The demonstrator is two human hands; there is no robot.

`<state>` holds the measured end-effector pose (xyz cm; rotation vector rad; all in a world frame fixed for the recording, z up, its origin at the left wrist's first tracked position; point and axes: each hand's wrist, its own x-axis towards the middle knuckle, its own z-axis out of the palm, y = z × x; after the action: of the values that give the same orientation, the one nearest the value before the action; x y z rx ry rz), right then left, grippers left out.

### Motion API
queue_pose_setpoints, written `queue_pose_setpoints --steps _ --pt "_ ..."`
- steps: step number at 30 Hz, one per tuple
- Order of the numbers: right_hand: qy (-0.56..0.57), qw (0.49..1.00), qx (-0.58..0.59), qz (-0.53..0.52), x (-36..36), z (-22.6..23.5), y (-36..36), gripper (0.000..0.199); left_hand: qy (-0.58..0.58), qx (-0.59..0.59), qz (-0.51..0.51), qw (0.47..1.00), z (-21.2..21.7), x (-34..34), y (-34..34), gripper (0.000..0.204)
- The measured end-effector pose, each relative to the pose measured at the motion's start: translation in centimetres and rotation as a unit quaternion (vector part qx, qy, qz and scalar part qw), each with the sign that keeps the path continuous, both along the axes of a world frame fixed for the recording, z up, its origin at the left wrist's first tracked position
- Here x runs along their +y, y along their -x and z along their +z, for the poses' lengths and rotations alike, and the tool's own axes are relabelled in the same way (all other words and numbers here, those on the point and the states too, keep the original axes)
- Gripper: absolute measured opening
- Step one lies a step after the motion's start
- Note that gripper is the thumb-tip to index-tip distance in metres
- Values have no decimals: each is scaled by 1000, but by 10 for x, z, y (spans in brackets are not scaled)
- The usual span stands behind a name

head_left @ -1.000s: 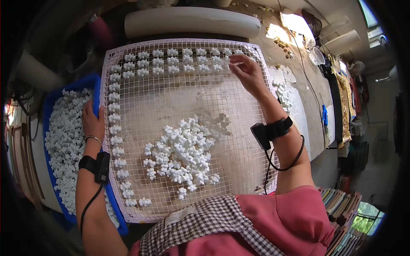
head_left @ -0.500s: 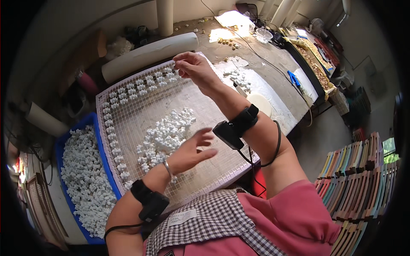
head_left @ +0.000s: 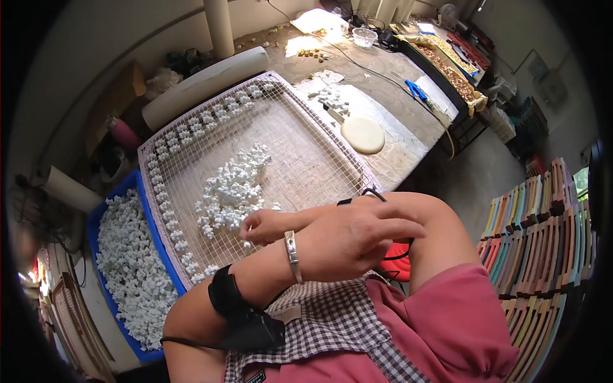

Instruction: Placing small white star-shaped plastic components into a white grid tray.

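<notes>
My left hand (head_left: 351, 246), with a silver bracelet at its wrist, crosses in front of my right forearm. Its fingers stretch to the right, slightly blurred, holding nothing visible. Behind it, my right hand (head_left: 263, 226) reaches left over the near part of a wire-grid rack (head_left: 306, 153) with a pale frame. Its fingers are pinched together; whatever is between them is too small to make out. A small white piece (head_left: 247, 244) shows just below those fingertips. A pile of knobbly white pieces (head_left: 233, 185) lies mid-rack, and similar pieces line the left and far edges in rows.
A blue tub (head_left: 148, 217) full of white pieces stands left of the rack. Beyond lies a white roll (head_left: 204, 86). A round cream disc (head_left: 363, 134) and loose white pieces lie on the table at right. Stacked coloured frames (head_left: 536, 236) stand at the far right.
My right hand has come back from the rack's far edge to its near side. My left hand has swung right, across my right forearm. The view has shifted slightly.
</notes>
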<state>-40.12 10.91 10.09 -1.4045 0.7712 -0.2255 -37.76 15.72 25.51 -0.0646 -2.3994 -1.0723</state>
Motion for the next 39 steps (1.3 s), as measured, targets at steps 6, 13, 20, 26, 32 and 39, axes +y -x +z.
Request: queue_pose_setpoints --steps 6,13,20,26,32,39 --pt "-223 960 5 171 65 -3 30 15 106 -82 98 986 -15 -17 23 32" --pt "-251 922 98 279 86 63 132 18 -3 -119 92 989 -62 -13 48 14" --pt "240 710 531 395 25 96 275 15 -18 -28 93 995 -45 13 95 17" --pt "624 646 219 -381 -77 182 336 12 -123 -281 -137 942 -71 31 116 57" --pt "355 661 -473 -462 -119 276 344 16 -319 -209 -105 918 -72 25 137 63" --pt "309 905 -263 -130 -48 256 207 26 -312 -241 10 919 -89 8 74 48"
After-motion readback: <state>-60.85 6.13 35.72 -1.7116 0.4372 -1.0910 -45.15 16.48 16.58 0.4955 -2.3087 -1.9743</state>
